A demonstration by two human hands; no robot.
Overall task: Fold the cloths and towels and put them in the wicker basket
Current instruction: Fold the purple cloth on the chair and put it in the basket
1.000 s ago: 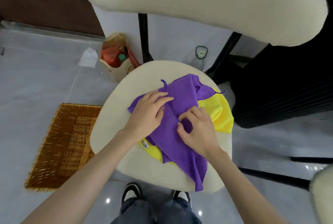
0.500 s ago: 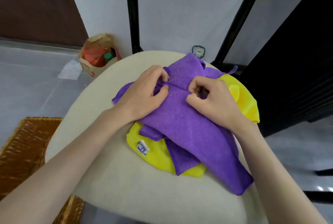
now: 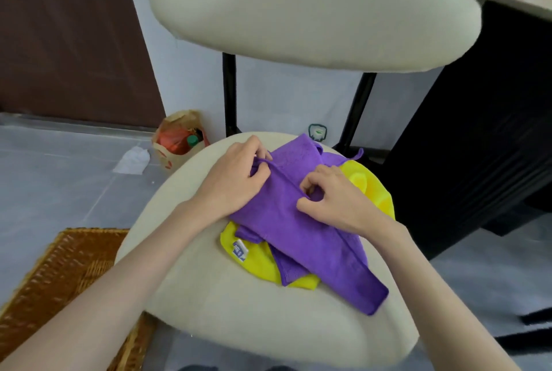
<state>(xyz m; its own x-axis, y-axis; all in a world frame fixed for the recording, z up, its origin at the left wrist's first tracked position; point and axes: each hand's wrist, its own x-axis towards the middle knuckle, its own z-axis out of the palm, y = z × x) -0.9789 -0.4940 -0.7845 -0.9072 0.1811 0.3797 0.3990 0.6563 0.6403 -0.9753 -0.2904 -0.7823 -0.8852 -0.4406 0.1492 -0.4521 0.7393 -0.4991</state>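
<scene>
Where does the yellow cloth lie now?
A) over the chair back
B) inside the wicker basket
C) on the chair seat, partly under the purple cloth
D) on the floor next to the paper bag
C: the yellow cloth lies on the seat with the purple cloth on top of it, while the visible part of the basket on the floor holds no cloth.

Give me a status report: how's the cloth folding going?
Left hand, right hand: both pinch purple cloth. It lies over yellow cloth on chair seat. Wicker basket on floor, left; nothing blocks it.
</scene>
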